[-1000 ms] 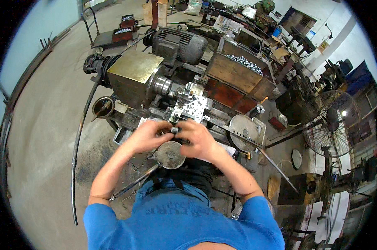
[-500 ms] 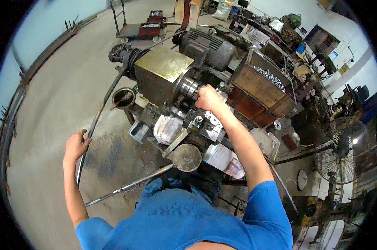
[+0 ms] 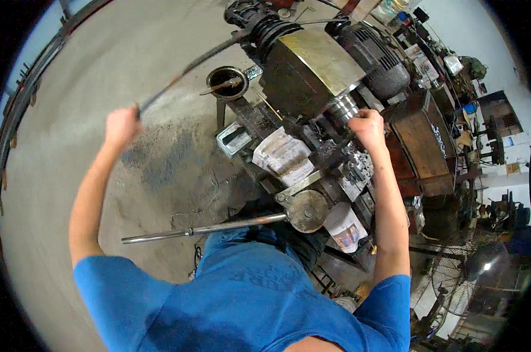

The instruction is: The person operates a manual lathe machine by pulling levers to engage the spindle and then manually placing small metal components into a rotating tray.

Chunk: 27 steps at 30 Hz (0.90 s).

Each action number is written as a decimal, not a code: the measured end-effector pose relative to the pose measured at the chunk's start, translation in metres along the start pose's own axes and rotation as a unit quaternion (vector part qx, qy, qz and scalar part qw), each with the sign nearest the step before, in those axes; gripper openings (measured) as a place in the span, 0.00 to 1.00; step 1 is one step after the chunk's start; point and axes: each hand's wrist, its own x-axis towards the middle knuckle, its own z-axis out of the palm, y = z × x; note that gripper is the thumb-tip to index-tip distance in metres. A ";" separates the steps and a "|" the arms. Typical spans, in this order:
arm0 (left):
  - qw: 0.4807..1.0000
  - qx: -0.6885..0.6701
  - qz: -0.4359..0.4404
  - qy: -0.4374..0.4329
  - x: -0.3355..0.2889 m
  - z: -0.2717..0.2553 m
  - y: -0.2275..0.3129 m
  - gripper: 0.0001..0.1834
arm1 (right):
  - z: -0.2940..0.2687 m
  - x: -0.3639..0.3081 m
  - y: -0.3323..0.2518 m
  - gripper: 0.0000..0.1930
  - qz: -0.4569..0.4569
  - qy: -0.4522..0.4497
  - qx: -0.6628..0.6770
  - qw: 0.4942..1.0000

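Left hand (image 3: 122, 128): fingers wrapped around the lower end of a long dark lever (image 3: 190, 67), which slopes up to the rear of the machine head (image 3: 300, 79), a box with a yellowish metal top. Right hand (image 3: 369, 130): at the bright ringed spindle (image 3: 343, 108) on the head's opposite end, fingers curled; cannot tell how tightly, or whether they hold a part. A paper sheet (image 3: 284, 157) lies left of this hand. Nearer the body, a metal bar (image 3: 236, 226) meets a round grey disc (image 3: 308, 211).
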 end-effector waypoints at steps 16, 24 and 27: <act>0.898 -0.178 0.122 0.383 0.055 -0.005 0.041 0.17 | -0.065 -0.089 0.014 0.11 -0.154 0.131 0.099 0.974; 0.956 -0.207 0.092 -0.187 0.029 0.157 0.217 0.24 | -0.098 -0.231 0.140 0.12 0.019 0.164 -0.015 0.986; 0.947 -0.036 0.260 -0.184 0.049 0.152 0.212 0.17 | -0.096 -0.293 0.183 0.12 0.085 0.179 -0.038 0.979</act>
